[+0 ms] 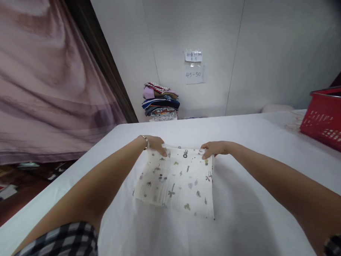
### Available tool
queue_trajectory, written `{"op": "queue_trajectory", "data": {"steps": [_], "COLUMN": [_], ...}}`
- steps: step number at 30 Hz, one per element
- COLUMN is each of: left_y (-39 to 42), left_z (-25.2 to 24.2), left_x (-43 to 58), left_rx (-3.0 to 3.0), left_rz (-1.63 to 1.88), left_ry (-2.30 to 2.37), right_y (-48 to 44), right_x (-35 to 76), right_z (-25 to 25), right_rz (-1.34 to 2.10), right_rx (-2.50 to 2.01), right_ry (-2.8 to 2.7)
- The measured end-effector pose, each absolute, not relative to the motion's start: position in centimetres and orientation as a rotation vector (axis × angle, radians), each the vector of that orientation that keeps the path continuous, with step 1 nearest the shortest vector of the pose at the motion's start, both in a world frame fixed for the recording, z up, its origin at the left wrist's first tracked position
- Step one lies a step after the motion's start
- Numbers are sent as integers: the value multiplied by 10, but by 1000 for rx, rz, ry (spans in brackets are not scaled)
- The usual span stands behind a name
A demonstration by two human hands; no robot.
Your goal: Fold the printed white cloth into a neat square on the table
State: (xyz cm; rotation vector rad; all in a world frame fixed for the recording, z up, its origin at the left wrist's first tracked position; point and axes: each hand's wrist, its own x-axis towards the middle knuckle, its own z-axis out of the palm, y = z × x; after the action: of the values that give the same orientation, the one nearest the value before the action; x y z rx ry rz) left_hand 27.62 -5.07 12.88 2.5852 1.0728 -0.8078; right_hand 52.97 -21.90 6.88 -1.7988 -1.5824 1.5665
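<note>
A white cloth (182, 180) printed with small leaf-like and other dark motifs is stretched between my hands over the white table. My left hand (156, 144) grips its far left corner, thumb on top and the other fingers mostly hidden behind the fabric. At the far right corner my right hand (214, 148) pinches the cloth in the same way. The near edge hangs toward me, with soft vertical creases left of the middle. Whether that edge touches the table I cannot tell.
The white tabletop (243, 134) reaches back to a pale wall. A stack of folded clothes (161, 103) stands beyond its far edge. To the right sits a red plastic basket (327, 116). A pink curtain (49, 75) hangs at the left. Two paper signs (195, 74) are on the wall.
</note>
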Motion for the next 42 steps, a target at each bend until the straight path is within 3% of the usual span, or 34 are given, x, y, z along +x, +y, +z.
{"op": "queue_trajectory", "data": {"steps": [3,9,12,15,17,20,23,31,35,42], "left_y": [-63,-116,-147,-172,-185,-204,-216,-221,-225,-225], "left_z": [174,263,253,190,130,45,0,1,4,9], "left_x": [265,234,217,200,190,174,163,162,164,172], "left_rx": [2712,3001,3182,3289,3320,3290,3172,3112,3054,2868], "left_rz": [-548,241,658,765,704,494,444,468,457,505], "left_ry": [1113,1205,1228,1081,893,574,569,604,628,760], "right_y": [-225,-254,-277,-302,-320,-351,-373,-328,-295,-268], "right_x": [528,523,511,495,484,473,472,493,498,508], "right_z": [109,213,214,156,98,22,-7,29,23,32], "right_rz": [1337,324,-104,-375,-362,-59,72,57,208,487], "right_rx": [-1821,-1896,-1865,-1786,-1734,-1604,-1612,-1732,-1875,-1986], "right_ry": [-1689,-1895,-1889,-1958,-2085,-2337,-2228,-1849,-1942,-1471]}}
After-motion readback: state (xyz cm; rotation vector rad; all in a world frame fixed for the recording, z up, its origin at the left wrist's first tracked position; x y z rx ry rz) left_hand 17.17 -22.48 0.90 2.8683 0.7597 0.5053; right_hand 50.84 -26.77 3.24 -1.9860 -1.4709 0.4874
